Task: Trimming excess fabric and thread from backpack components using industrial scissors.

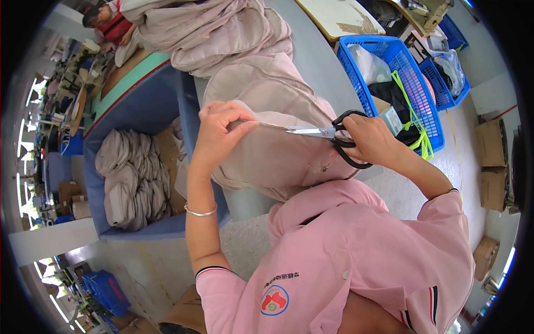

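A pale beige sewn fabric piece lies over the grey table edge and hangs toward my lap. My left hand pinches its upper seam between thumb and fingers. In my right hand is a pair of scissors with black handles, my fingers through the loops. The blades look close together and point left along the seam, their tip a short way from my left fingertips. Whether the blades touch the cloth, I cannot tell. Behind the piece rises a pile of similar beige pieces.
At left stands a blue-lined bin holding stacked beige pieces. A blue plastic basket with bags, dark cloth and neon-yellow cord sits right of the grey table. Cardboard boxes line the right wall. Another person works at far left.
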`<state>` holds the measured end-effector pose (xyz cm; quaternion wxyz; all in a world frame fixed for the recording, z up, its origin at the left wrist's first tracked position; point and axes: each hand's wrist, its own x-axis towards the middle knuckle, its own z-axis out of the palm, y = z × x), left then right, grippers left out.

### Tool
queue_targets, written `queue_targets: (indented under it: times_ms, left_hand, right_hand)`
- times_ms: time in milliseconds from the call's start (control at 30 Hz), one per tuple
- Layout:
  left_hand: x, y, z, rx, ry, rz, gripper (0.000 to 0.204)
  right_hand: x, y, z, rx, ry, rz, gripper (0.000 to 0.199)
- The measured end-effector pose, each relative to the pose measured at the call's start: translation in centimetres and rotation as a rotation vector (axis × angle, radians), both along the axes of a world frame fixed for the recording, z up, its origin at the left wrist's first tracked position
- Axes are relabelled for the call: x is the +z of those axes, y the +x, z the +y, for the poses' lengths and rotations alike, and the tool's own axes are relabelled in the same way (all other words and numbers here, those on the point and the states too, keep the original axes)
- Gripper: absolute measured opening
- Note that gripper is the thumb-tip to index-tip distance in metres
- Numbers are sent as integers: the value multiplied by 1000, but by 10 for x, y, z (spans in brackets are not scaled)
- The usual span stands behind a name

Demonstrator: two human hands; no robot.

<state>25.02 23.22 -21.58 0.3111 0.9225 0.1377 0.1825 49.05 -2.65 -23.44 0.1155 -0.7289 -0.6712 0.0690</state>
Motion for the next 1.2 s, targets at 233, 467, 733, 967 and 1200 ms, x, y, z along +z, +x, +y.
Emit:
queue_targets:
  times_ms: [233, 467, 733, 967, 1200]
  left_hand:
    - [-4, -1, -8, 19, -102, -99, 12]
    - [-7, -5, -5, 23, -135, -106, 11]
    - [-14, -1, -8, 5, -130, -133, 10]
    - [-15, -11, -10, 164, -319, -202, 16]
    - [-75, -30, 1, 316, -954, -448, 34]
  right_hand:
    - [5, -7, 19, 61, 58, -87, 45]
    - [0, -7, 17, 30, -107, -43, 37]
    - [-3, -7, 31, 78, 74, -118, 43]
    - [-14, -2, 36, 91, 3, -65, 46]
    - [-24, 12, 29, -30, -32, 55, 52]
